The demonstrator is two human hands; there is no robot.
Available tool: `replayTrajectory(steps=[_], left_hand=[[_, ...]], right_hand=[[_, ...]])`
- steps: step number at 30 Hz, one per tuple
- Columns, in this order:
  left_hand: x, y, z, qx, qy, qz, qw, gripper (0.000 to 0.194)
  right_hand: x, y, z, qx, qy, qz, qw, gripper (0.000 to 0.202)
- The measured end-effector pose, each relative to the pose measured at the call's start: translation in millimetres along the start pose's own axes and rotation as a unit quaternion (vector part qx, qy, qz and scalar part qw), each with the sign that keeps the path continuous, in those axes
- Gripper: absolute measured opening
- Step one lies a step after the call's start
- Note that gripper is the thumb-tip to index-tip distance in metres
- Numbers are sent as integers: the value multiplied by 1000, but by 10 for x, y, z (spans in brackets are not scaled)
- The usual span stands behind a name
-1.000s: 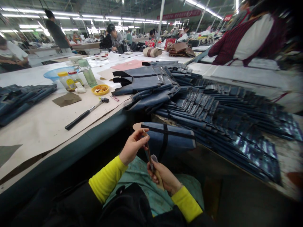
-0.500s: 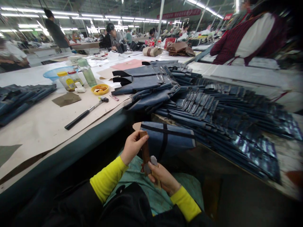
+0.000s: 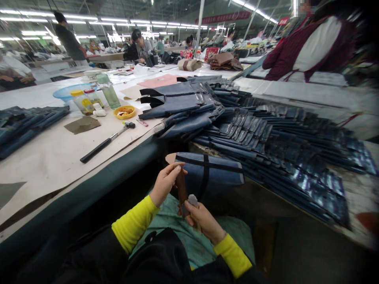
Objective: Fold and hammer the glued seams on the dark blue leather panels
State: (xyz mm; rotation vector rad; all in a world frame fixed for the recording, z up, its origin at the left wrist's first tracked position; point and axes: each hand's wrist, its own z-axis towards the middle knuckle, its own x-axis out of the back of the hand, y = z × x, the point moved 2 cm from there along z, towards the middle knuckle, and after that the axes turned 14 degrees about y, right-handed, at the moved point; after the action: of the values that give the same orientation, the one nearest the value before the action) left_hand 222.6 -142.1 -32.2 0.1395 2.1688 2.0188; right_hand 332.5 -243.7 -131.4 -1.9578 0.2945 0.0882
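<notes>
Between my two hands a brown strip point(image 3: 181, 188) runs roughly upright above my lap. My left hand point(image 3: 166, 183) pinches its upper end between thumb and fingers. Lower down, my right hand point(image 3: 204, 221) is closed round the strip's lower part, together with a small grey rounded piece point(image 3: 192, 200) that sticks up above the thumb. What else lies inside the right hand is hidden. Just beyond the hands rests a blue panel point(image 3: 223, 173) with crossing black bands and a tan tip at its left end.
Stacked blue pieces point(image 3: 251, 134) cover the table to the right. On the left table point(image 3: 59, 157) are a black-handled tool point(image 3: 100, 149), a yellow bowl point(image 3: 124, 112), jars, a green bottle point(image 3: 108, 91) and a blue basin point(image 3: 69, 91). A person in dark red point(image 3: 281, 59) is at the right.
The upper end of the brown strip now bends over at my left fingers, and the strip is turned more edge-on. My right hand has barely moved.
</notes>
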Motion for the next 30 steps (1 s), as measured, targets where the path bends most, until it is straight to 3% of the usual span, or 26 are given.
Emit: replayTrajectory(steps=[7, 16, 19, 26, 30], left_hand=[[8, -20, 10, -19, -11, 7, 1000, 32], [-28, 58, -68, -29, -91, -49, 994, 28], [-35, 70, -70, -38, -104, -60, 992, 26], [6, 58, -49, -61, -74, -61, 993, 21], [9, 41, -51, -60, -105, -46, 992, 32]], right_hand=[[43, 39, 53, 47, 58, -96, 993, 54], [149, -34, 75, 105, 188, -70, 974, 57], [196, -31, 74, 85, 180, -39, 979, 64], [234, -28, 78, 60, 150, 9, 987, 54], [215, 7, 103, 73, 128, -40, 988, 48]])
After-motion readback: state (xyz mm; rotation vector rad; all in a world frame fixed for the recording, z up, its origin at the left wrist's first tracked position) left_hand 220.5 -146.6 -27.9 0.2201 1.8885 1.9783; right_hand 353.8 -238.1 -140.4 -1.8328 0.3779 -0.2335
